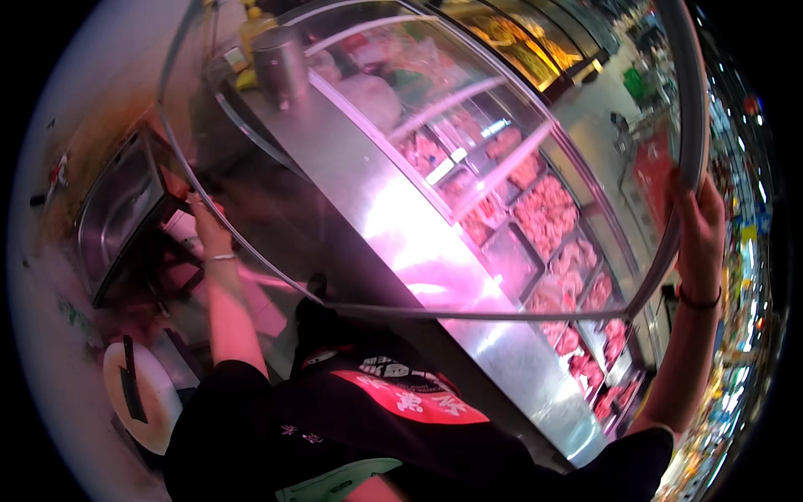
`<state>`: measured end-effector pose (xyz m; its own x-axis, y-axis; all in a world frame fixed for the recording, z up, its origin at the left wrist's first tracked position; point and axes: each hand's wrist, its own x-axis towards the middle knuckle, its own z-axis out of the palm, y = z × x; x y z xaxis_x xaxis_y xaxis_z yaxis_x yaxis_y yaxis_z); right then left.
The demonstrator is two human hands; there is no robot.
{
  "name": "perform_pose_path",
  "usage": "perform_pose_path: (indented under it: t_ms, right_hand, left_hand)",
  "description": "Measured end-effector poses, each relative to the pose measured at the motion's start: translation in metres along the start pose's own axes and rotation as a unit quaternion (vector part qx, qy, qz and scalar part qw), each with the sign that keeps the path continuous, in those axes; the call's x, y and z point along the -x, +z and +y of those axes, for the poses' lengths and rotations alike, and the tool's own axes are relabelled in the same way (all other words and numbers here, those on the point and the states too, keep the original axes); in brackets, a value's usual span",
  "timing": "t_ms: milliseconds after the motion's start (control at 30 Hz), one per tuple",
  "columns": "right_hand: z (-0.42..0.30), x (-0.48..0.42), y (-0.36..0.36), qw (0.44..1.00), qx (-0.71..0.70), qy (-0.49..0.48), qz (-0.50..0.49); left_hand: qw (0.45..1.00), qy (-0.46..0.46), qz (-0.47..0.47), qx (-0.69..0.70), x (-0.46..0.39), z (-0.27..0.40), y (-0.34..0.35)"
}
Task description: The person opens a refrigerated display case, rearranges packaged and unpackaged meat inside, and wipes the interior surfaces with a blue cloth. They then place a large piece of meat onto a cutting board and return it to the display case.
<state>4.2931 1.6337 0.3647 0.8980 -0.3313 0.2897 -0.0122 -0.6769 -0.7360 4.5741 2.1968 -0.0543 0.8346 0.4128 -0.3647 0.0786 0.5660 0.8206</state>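
Observation:
A large clear panel with a thin metal frame [477, 312] spans the view before my body, and the meat counter shows through it. My left hand [210, 226] grips the frame's left edge, low beside the steel sink. On the other side, my right hand [702, 210] is raised and closed around the thicker dark right edge, with the thumb towards me. Beneath the panel runs a bright stainless-steel countertop [357, 163]. Trays of cut raw meat [547, 213] lie in the lit display case beyond it. Loose red meat [586, 370] shows below the panel's lower edge.
At left stands a steel sink [119, 213]. Below it, a round chopping block [154, 383] carries a dark-bladed knife [130, 383]. A metal canister [281, 69] and a yellow bottle [254, 28] stand at the counter's far end. An aisle [580, 119] lies beyond the case.

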Motion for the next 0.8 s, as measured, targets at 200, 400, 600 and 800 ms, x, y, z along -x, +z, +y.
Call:
perform_pose_path:
  t_ms: [200, 400, 600, 800]
  right_hand:
    - [0.094, 0.054, -0.102, 0.986, -0.07, -0.013, 0.148]
    - [0.162, 0.13, -0.171, 0.945, -0.122, 0.052, 0.299]
    - [0.25, 0.219, -0.215, 0.9, -0.076, 0.101, 0.418]
    - [0.308, 0.315, -0.262, 0.823, -0.075, 0.214, 0.521]
  left_hand:
    - [0.985, 0.148, -0.036, -0.085, 0.101, 0.067, 0.129]
    - [0.981, 0.103, -0.149, -0.068, 0.143, 0.043, 0.268]
    - [0.951, 0.085, -0.284, -0.087, 0.224, -0.008, 0.387]
    - [0.907, 0.076, -0.394, -0.128, 0.319, -0.057, 0.477]
